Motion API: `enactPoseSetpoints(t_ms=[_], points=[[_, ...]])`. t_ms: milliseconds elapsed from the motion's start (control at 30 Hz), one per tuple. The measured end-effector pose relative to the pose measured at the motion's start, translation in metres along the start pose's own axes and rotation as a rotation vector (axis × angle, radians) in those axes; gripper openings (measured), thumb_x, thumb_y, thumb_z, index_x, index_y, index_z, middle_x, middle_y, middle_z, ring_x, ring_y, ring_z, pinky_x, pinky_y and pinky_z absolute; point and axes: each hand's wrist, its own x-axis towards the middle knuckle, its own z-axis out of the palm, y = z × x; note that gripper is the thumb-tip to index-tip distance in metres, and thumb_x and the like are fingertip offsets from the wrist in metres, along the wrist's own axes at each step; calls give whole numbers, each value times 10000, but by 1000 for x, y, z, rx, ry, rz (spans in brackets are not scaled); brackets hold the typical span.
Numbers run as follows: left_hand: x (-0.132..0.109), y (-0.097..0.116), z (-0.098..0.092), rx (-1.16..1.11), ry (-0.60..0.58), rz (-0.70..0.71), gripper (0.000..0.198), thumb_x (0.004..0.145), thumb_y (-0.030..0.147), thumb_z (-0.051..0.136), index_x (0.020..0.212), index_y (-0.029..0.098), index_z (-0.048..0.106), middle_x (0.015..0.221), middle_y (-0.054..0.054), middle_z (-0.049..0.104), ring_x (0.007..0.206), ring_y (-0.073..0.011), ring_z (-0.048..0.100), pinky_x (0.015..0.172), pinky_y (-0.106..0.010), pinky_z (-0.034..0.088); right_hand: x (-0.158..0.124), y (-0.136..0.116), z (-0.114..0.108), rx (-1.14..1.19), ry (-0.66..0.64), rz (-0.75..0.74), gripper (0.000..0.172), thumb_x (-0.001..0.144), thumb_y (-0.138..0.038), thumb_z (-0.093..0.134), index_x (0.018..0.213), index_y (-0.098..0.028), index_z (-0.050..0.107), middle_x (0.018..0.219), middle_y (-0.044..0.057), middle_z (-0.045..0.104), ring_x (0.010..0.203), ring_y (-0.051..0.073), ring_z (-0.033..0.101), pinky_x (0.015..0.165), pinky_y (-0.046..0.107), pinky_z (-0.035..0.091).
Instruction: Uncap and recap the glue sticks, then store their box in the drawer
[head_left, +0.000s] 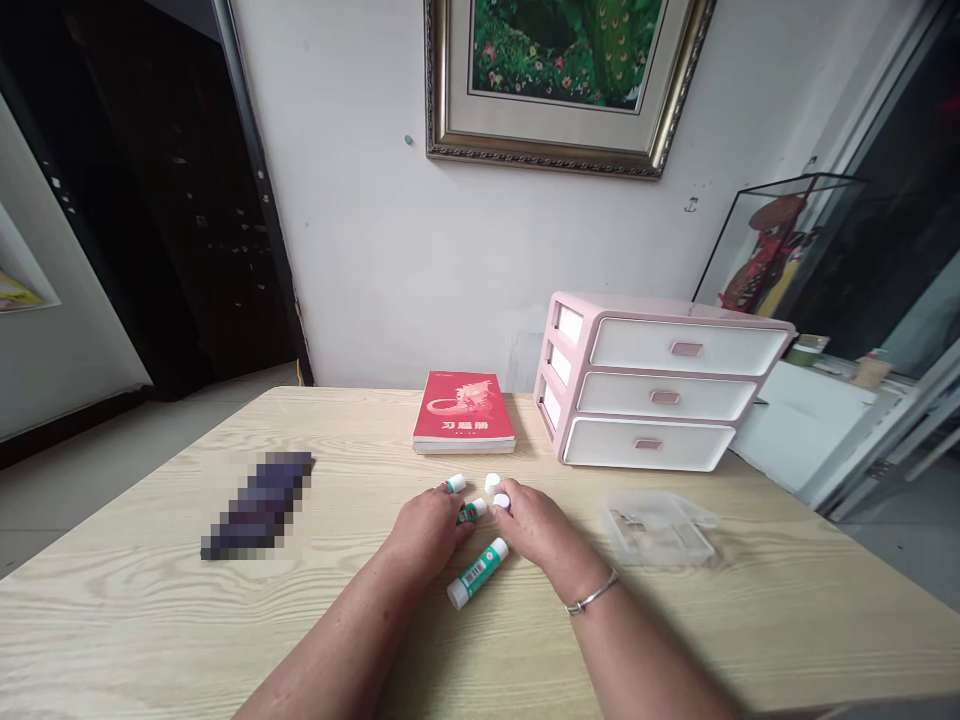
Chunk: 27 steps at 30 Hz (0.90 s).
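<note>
At the far left, beyond the tabletop (pixel 135 600), a dark doorway (pixel 150 220) stood beside a pale wall (pixel 360 260). On the tabletop's left part lay a dark object (pixel 259 505), slanted and blurred into blocks, so what it was could not be told.

Farther right, the left hand (pixel 429 528) rested low over the wood, its fingers grasping a green-labelled glue stick (pixel 472 511) whose white end pointed toward the other hand. Just past its knuckles showed the white end of a second stick (pixel 456 483), mostly hidden; whether the fingers gripped that one too could not be told. Nearer the person, between the forearms, a third stick (pixel 478 574) lay aslant on the wood, clear of both hands. Behind the hands, near the wall, red-covered books (pixel 465 410) sat in a low stack.

The right hand (pixel 534 518) had its fingers closed around a small white piece (pixel 502 501); another white piece (pixel 492 484) stood just beyond the fingertips. A silvery bracelet (pixel 592 594) circled the wrist. Above hung a framed picture (pixel 559 60). Next came a pink-and-white drawer unit (pixel 664 390), its three drawers closed, with a clear plastic box (pixel 660 530) in front of it. At the far right, behind the unit, rose a glass case (pixel 776 245).
</note>
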Motion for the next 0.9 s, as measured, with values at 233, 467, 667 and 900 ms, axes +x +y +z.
enactPoseSetpoints(t_ms=[233, 467, 667, 900], points=[[5, -6, -1, 43, 157, 4, 248, 917, 374, 484, 1000, 199, 638, 968, -94, 697, 897, -231, 659, 729, -276, 428, -21, -33, 2, 105, 362, -250, 230, 956, -310, 474, 1128, -173, 544, 904, 78, 691, 804, 211, 640, 730, 313, 453], [12, -25, -8, -251, 296, -94, 343, 901, 503, 483, 851, 193, 622, 813, -41, 676, 730, -183, 601, 641, -258, 378, -35, -61, 26, 127, 279, -537, 193, 969, -282, 459, 1126, -193, 527, 926, 84, 659, 849, 222, 613, 766, 358, 472], [10, -26, -17, -432, 381, -124, 361, 892, 496, 469, 947, 182, 639, 777, -22, 665, 704, -179, 587, 629, -260, 390, -10, -49, 31, 342, 347, -316, 224, 965, -294, 461, 1149, -197, 546, 956, 83, 673, 826, 197, 631, 783, 325, 482], [7, -19, -13, -722, 215, -67, 384, 882, 503, 497, 1032, 164, 598, 861, -40, 646, 774, -181, 583, 659, -267, 457, -9, -43, 30, 666, 308, -218, 245, 971, -388, 457, 1098, -201, 550, 760, 12, 621, 648, 144, 561, 642, 256, 463]])
